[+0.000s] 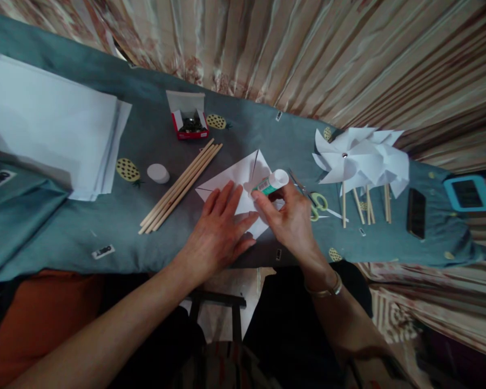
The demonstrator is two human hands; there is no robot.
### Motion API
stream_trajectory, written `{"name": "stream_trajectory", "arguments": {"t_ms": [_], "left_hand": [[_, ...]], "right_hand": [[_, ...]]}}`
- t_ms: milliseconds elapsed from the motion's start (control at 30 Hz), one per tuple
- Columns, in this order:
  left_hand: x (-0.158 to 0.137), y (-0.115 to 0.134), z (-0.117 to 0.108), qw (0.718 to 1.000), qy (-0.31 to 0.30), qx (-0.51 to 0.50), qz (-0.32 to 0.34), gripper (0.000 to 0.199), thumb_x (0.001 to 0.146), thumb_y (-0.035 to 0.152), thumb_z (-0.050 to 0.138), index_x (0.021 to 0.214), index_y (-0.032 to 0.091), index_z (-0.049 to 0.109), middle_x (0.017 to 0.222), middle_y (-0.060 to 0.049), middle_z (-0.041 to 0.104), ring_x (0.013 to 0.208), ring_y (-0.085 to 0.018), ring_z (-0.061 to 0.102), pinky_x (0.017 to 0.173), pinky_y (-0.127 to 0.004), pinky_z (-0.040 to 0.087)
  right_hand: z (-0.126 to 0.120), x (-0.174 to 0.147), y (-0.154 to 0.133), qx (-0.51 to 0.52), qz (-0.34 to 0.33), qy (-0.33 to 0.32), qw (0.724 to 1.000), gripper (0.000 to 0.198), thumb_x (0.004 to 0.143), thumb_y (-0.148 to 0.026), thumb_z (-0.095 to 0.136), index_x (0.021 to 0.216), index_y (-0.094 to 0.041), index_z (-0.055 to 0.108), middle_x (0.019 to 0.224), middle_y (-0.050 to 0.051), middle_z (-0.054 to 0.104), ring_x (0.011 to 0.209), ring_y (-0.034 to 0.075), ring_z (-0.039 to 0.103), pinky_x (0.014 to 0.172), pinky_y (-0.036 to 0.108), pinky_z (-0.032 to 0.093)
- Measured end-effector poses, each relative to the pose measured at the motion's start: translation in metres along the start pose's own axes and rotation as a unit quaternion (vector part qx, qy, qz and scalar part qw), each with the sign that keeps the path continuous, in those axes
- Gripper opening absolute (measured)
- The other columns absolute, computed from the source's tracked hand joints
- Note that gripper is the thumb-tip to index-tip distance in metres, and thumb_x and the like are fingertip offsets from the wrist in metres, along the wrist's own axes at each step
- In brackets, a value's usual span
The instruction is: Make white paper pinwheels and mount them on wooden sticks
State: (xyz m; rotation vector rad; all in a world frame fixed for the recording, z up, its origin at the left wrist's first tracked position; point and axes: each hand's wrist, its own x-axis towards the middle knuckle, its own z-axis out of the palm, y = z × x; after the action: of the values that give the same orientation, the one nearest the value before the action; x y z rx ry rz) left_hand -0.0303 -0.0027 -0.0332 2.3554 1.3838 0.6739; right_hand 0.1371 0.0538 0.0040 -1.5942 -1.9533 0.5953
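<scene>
A white paper square with cuts running in from its corners lies on the cloth in front of me. My left hand rests on it, fingers spread and pressing down. Pinched in my right hand is a glue stick with a green label, tilted, its lower end at the middle of the paper. The fingers hide that tip. Scissors with light green handles lie just right of my right hand, partly covered by it. A white glue stick cap sits off to the left.
Several wooden sticks lie left of the paper. Behind them stands an open red box of small metal pieces. A paper stack is at far left. Finished white pinwheels, a phone and a blue-framed device lie right.
</scene>
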Motion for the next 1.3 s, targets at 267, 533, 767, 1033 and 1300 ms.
{"name": "stream_trajectory", "arguments": {"t_ms": [267,533,767,1033,1300], "left_hand": [[-0.0004,-0.0010,0.0035,1.000,0.010,0.002,0.001,0.042,0.089,0.038,0.065,0.128,0.024,0.062,0.158,-0.016,0.034,0.147,-0.042,0.026,0.115,-0.064,0.027],[0.0001,0.0001,0.0025,1.000,-0.007,0.001,-0.012,0.042,0.088,0.039,0.066,0.128,0.025,0.062,0.158,-0.015,0.034,0.148,-0.041,0.025,0.116,-0.063,0.025],[0.0000,0.0000,0.0027,1.000,-0.003,0.006,-0.009,0.046,0.087,0.039,0.066,0.131,0.027,0.060,0.158,-0.013,0.036,0.148,-0.040,0.025,0.116,-0.063,0.026],[0.0004,0.0008,0.0007,1.000,-0.013,0.005,-0.011,0.047,0.087,0.039,0.066,0.131,0.024,0.060,0.157,-0.017,0.035,0.147,-0.043,0.026,0.116,-0.064,0.025],[0.0000,0.0006,0.0012,1.000,-0.015,0.008,-0.013,0.047,0.087,0.041,0.066,0.132,0.027,0.059,0.156,-0.014,0.038,0.148,-0.040,0.026,0.117,-0.062,0.024]], "right_hand": [[0.0043,0.0025,-0.0012,-0.010,-0.024,-0.003,1.000,0.025,0.086,-0.047,0.064,0.085,-0.024,0.058,0.073,0.001,0.065,0.069,0.019,0.061,0.070,0.035,0.049],[0.0045,0.0021,-0.0030,-0.004,-0.044,-0.014,0.999,0.023,0.087,-0.045,0.064,0.088,-0.023,0.059,0.075,0.002,0.064,0.072,0.019,0.062,0.072,0.036,0.050],[0.0042,0.0021,-0.0023,0.004,-0.061,-0.019,0.998,0.023,0.087,-0.046,0.065,0.087,-0.023,0.059,0.076,0.002,0.065,0.072,0.019,0.062,0.072,0.035,0.051],[0.0003,0.0010,-0.0047,0.003,-0.066,-0.054,0.996,0.025,0.089,-0.044,0.064,0.100,-0.021,0.062,0.086,0.005,0.068,0.078,0.021,0.063,0.077,0.037,0.052],[-0.0032,0.0009,-0.0045,0.005,-0.087,-0.081,0.993,0.020,0.090,-0.039,0.063,0.100,-0.022,0.063,0.091,0.005,0.069,0.080,0.020,0.064,0.077,0.037,0.052]]}}
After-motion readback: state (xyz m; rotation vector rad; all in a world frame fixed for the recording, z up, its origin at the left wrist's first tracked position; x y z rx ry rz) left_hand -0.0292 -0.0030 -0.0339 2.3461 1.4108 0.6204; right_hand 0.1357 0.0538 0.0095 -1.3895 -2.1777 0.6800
